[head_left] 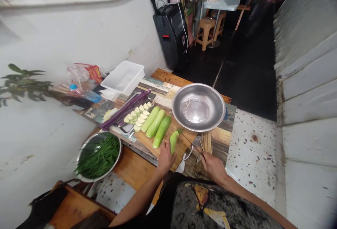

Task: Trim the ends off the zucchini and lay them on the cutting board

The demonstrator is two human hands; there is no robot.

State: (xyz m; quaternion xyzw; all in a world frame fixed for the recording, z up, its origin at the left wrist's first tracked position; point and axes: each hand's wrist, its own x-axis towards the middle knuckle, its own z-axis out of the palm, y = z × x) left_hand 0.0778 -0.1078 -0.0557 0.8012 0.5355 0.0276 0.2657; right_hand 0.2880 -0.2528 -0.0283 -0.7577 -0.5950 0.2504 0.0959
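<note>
My left hand (166, 156) is closed on a green zucchini (173, 140), steadying it against a wooden cutting board (190, 138). In my right hand (215, 167) is a knife (191, 142), gripped by the handle, its thin blade pointing to the zucchini's stem end. Three whole zucchini (156, 123) lie side by side just left of my left hand. Beyond them are rows of cut pale zucchini pieces (139, 115). Long purple eggplants (129, 108) rest on a tray at the board's left.
A steel basin (198, 126) with a wet-looking bottom stands beyond the knife, and bamboo skewers (207, 142) lie near my right hand. At left are a bowl of green chives (98, 157), a white plastic tub (123, 76) and a water bottle (91, 96). A black speaker (172, 32) stands behind.
</note>
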